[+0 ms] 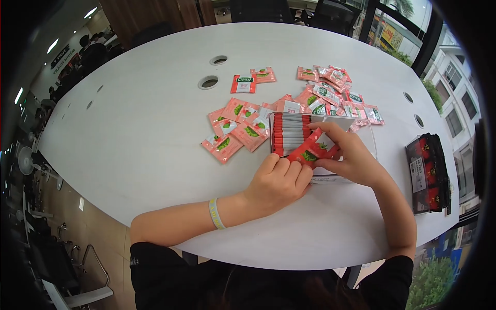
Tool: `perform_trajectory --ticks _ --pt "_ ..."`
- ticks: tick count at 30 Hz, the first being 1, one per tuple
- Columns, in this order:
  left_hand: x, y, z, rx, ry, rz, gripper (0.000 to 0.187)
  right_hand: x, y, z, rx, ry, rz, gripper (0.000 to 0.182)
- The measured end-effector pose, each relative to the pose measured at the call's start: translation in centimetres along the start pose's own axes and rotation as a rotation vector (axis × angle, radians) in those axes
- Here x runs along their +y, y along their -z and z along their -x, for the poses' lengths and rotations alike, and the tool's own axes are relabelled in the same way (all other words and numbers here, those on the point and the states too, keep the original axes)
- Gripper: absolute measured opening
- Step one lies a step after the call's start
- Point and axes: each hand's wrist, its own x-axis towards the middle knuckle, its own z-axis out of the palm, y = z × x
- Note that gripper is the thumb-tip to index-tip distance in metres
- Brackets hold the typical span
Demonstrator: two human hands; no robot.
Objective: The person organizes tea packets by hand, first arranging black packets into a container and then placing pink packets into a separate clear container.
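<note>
A red tea bag sachet with a green leaf print is tilted over the near side of a clear plastic box. My right hand pinches its right end between thumb and fingers. My left hand is closed, its curled fingers gripping the sachet's lower left edge. Inside the box's left part, a row of tea sachets stands on edge, packed together with red ends showing. The box's right part is partly hidden by my right hand.
Loose pink sachets lie left of the box, and a bigger pile lies behind it. Two sachets sit farther back near a round table hole. A dark box with red packs stands at the table's right edge.
</note>
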Motion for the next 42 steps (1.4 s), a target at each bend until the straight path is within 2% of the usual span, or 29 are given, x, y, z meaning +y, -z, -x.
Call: perform_trajectory --ticks 3,4,7,8,10,11,12,13,15,18,19,21,25,29,34,36,39,42 --pt "0.2 -0.4 0.4 0.017 0.010 -0.029 0.032 0.8 -0.4 0.0 0.072 0.081 -0.021 0.055" --pt "0.2 -0.6 0.5 0.023 0.008 -0.038 0.030 0.7 -0.4 0.0 0.107 0.080 -0.111 0.047" --pt "0.0 -0.6 0.5 0.103 -0.015 -0.074 0.026 1.7 -0.2 0.0 0.076 0.136 -0.097 0.042" --pt "0.1 -0.9 0.5 0.099 -0.013 -0.075 0.026 1.2 -0.1 -0.1 0.044 0.161 0.002 0.042" --pt "0.0 -1.5 0.5 0.223 -0.039 -0.111 0.021 0.0 -0.1 -0.3 -0.029 0.147 0.091 0.043" --pt "-0.1 -1.4 0.5 0.226 -0.043 -0.114 0.021 -0.5 -0.1 -0.5 -0.100 0.130 0.182 0.044" --pt "0.0 -1.3 0.6 0.194 -0.041 -0.084 0.021 -0.6 -0.3 -0.7 -0.108 0.165 0.202 0.054" --pt "0.0 -1.3 0.5 0.161 -0.041 -0.052 0.021 -1.1 -0.4 -0.9 -0.102 0.165 0.205 0.054" --pt "-0.1 -1.1 0.6 0.117 -0.053 -0.009 0.023 -2.1 -0.6 -1.4 -0.133 -0.024 0.148 0.066" --pt "-0.2 -0.9 0.4 0.072 -0.067 0.041 0.026 -1.7 -0.5 -2.0 -0.168 -0.045 0.081 0.072" --pt "-0.3 -0.9 0.3 0.077 -0.068 0.047 0.026 -1.6 -0.4 -1.9 -0.167 -0.045 0.078 0.072" --pt "-0.3 -0.9 0.3 0.065 -0.065 0.053 0.026 -1.3 -0.1 -1.5 -0.175 -0.186 -0.280 0.069" --pt "-0.3 -0.8 0.2 0.066 -0.067 0.046 0.028 -1.1 0.1 -1.3 -0.189 -0.266 -0.399 0.070" --pt "-0.2 -0.6 0.2 0.035 -0.054 0.053 0.030 -1.0 -0.5 -1.4 -0.142 -0.213 -0.224 0.075" --pt "-0.2 0.2 -0.5 -0.187 0.004 0.182 0.031 -2.3 0.2 -1.5 -0.118 -0.209 -0.120 0.074" --pt "-0.2 0.5 -0.6 -0.224 0.007 0.179 0.031 -3.7 1.3 -2.1 0.002 -0.151 -0.021 0.072" --pt "-0.3 0.6 -0.8 -0.255 0.015 0.186 0.030 -3.5 2.5 -6.7 0.145 0.037 0.168 0.052" --pt "-0.1 0.6 -0.7 -0.249 0.013 0.195 0.025 -3.2 1.2 -14.4 0.099 0.051 0.293 0.043"
